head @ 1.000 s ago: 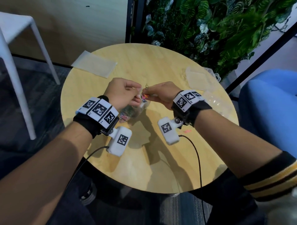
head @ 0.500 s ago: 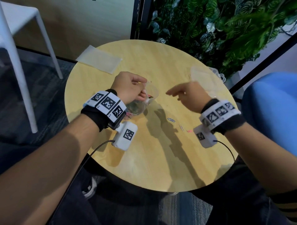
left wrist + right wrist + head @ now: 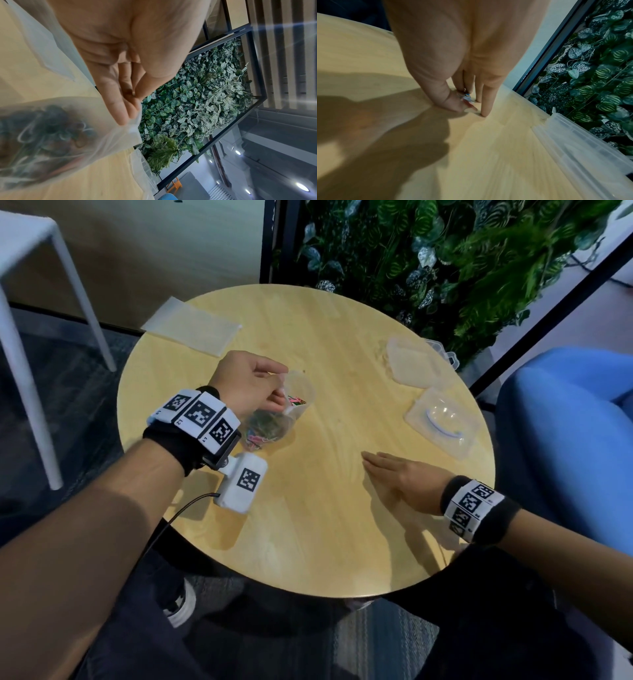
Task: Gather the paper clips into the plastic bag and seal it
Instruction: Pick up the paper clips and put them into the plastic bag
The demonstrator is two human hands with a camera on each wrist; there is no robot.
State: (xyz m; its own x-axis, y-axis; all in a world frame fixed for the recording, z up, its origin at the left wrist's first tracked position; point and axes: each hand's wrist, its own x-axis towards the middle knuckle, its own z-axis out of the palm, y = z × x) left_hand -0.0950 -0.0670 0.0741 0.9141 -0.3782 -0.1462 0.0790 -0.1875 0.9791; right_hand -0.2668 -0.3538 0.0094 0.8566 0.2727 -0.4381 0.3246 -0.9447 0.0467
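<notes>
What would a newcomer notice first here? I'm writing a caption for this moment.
First, the left hand at mid-table, pinching the rim of a clear plastic bag holding coloured paper clips. Next, the right hand lies flat on the round light-wood table, fingers over a few loose clips. Behind it sits an open clear plastic box.

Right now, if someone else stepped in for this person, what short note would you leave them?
Left hand: pinches the rim of the clear plastic bag, holding its mouth open above the round wooden table.
Right hand: fingers straight, pressed onto the last few coloured paper clips on the table.
Done: most clips already sit in the bag.
Left: lift those clips in, then press the bag's seal shut.
</notes>
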